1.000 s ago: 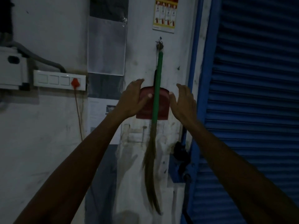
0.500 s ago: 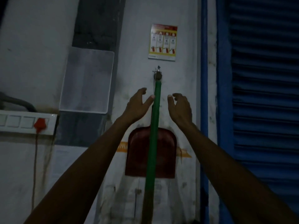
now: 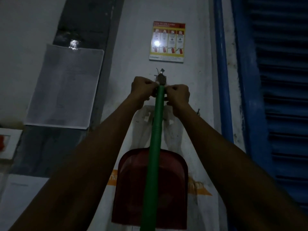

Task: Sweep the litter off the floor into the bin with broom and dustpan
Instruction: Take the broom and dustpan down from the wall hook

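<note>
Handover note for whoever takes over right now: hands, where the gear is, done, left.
Left hand and right hand: both pinch the top of the green broom handle, just under the wall hook.
Broom hangs upright on the wall; its bristles are out of view.
Red dustpan hangs flat on the wall behind the handle.
Done: hands on the broom. No floor, litter or bin in view.
Left: unhook broom, take dustpan, sweep, empty into bin.
</note>
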